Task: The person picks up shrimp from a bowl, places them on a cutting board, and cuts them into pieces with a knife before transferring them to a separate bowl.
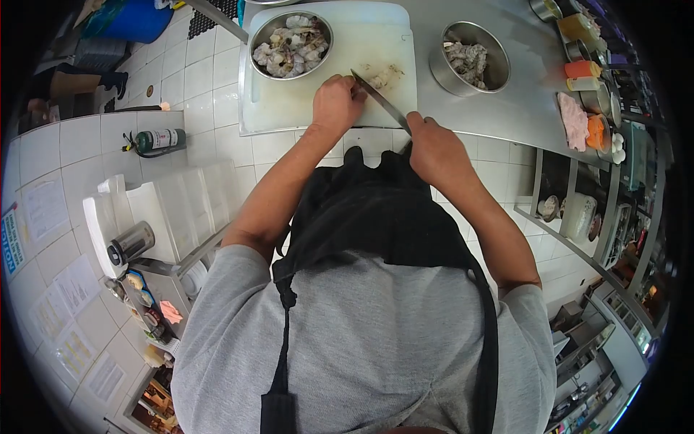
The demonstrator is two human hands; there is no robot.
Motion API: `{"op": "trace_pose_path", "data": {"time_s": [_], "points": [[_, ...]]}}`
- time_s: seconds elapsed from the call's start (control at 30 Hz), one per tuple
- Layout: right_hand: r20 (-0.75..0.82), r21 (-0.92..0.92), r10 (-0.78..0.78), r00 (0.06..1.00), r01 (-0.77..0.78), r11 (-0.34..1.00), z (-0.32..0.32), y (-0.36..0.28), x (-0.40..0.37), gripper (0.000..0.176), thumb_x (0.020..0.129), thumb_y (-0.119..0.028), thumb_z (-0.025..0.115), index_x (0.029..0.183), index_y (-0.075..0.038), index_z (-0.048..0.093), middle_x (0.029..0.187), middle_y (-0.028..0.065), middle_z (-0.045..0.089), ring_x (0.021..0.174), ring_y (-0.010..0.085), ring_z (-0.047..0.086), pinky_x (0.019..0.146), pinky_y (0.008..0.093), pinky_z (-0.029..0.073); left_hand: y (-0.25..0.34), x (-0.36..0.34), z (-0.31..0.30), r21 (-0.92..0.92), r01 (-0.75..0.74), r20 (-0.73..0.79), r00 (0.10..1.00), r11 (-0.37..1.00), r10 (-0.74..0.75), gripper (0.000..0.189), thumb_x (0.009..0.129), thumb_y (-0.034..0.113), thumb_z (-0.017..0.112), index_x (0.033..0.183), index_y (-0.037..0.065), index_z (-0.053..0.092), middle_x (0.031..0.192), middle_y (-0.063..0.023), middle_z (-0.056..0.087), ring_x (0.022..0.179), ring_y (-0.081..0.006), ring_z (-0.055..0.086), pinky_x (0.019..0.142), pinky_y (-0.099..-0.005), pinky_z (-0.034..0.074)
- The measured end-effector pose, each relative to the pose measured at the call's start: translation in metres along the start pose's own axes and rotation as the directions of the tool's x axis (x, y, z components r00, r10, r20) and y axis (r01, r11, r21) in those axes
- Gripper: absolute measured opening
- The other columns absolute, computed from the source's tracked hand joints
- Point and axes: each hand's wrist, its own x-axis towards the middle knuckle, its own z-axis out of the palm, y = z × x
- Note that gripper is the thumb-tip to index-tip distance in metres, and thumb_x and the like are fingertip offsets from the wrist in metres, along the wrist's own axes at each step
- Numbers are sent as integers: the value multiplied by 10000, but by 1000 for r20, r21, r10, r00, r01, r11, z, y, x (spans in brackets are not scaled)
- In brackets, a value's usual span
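In my right hand point(442, 150) is the handle of a knife point(387, 105), its blade slanting up and left over the white cutting board point(282, 108). My left hand point(338, 105) is closed by the blade's tip, and whatever is in its fingers is hidden. Beyond the blade, some wet shrimp scraps point(385, 75) lie on the board. A metal bowl point(254, 58) full of raw shrimp point(293, 50) rests on the board's far left part. To the right of the board, a deeper metal pot point(442, 77) holds more greyish shrimp point(468, 64).
Sauce bottles point(582, 70), metal containers and a pink cloth point(573, 121) line the counter's right side. Below stands a metal shelf point(557, 228). To the left are a fire extinguisher point(159, 139) on the wall, a white bin point(177, 210) and a person's leg point(83, 83).
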Motion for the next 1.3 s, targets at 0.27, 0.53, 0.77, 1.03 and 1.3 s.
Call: {"op": "trace_pose_path", "data": {"time_s": [0.27,0.53,0.77,1.03,1.3], "points": [[-35,16,-38,999,39,999,4,2,13,243,895,-1,585,1134,13,543,955,268,681,886,468,729,784,546,598,-4,-6,-5,-15,-1,-2,1000,1000,1,212,860,222,806,933,24,778,894,-166,725,858,-352,719,798,-471,577],[-7,38,-10,1000,11,999,18,-6,9,237,899,-4,583,1133,17,550,965,277,690,890,469,732,794,545,600,-7,-10,-4,-35,-28,-19,999,999,27,202,865,203,802,946,19,778,887,-162,724,840,-355,721,784,-465,581],[0,43,-29,1000,29,999,3,-8,7,234,909,-9,579,1139,25,559,982,283,698,918,466,734,833,549,595,-2,-18,-15,-16,-13,-6,1000,1000,13,181,822,158,816,903,17,735,904,-177,720,883,-392,707,808,-493,575],[29,68,-58,998,56,996,12,-14,22,250,900,-11,575,1147,23,558,974,284,707,935,473,730,858,560,580,-9,-24,-18,-42,1,8,1000,999,-1,209,804,175,835,872,20,713,875,-164,717,875,-384,709,794,-494,571],[-138,73,213,967,-205,976,26,36,51,295,933,-21,567,1220,14,508,1080,322,693,989,509,729,880,554,598,-4,-5,-14,103,-63,75,996,993,56,216,855,243,781,957,52,780,888,-160,750,849,-357,742,789,-473,593]]}}
